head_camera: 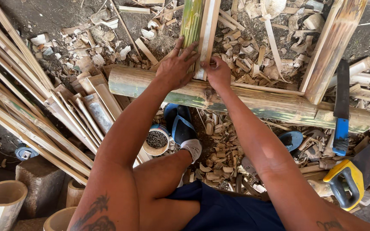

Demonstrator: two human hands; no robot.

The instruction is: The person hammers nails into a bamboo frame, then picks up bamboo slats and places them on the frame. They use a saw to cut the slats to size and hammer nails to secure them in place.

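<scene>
Head view, left hand [175, 68] flat on green split bamboo strip [192, 21], right hand [217, 72] pinching pale strip [207, 30]

Both arms reach fwd & down from the bottom edge, forearms bare, converging toward top centre. Left hand [177, 64] lies palm down, fingers spread & pointing away, wrist slightly bent. Right hand [217, 72] sits just beside it, nearly touching, fingers curled in a pinch, knuckles up. Tattoos show on left upper arm & near right elbow. Left knee bent between the arms
</scene>
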